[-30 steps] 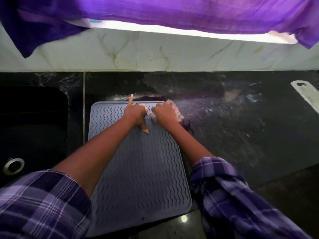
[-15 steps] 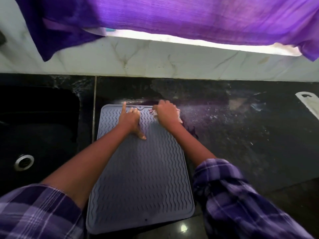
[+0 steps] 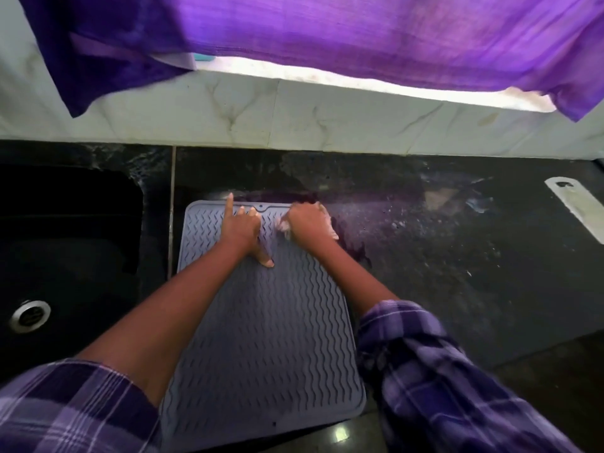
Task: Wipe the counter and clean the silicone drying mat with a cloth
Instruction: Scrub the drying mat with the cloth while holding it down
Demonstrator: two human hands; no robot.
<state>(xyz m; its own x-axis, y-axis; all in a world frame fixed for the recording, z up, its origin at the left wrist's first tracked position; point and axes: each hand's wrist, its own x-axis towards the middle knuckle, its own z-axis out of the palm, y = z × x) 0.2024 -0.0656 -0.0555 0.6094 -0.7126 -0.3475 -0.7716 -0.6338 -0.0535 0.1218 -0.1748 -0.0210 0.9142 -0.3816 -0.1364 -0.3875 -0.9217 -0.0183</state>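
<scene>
Lowest in the frame, two plaid purple sleeves (image 3: 451, 380) enter from the bottom corners, with bare forearms reaching up toward the middle. Between them lies the grey silicone drying mat (image 3: 268, 338), ribbed with wavy lines, flat on the black counter (image 3: 457, 273); its near edge sits close to the bottom of the frame and its far edge ends just above the hands. The left hand (image 3: 242, 228) rests on the mat's far part, index finger stretched straight toward the far rim, thumb spread back toward the person, the other fingers bent against the mat; it grasps nothing. Just to its right, the right hand (image 3: 309, 222) presses down at the mat's upper right corner, fingers curled over a pale cloth (image 3: 285, 227) that peeks out at both sides of the hand. The counter to the right of the mat shows pale smears and specks. At the left of the frame sits a black sink (image 3: 65, 250) with a metal drain (image 3: 30, 313). At the right edge lies a flat white tool (image 3: 575, 207). Farther back runs a marble backsplash (image 3: 294, 116), and purple fabric (image 3: 359, 34) hangs across the top.
</scene>
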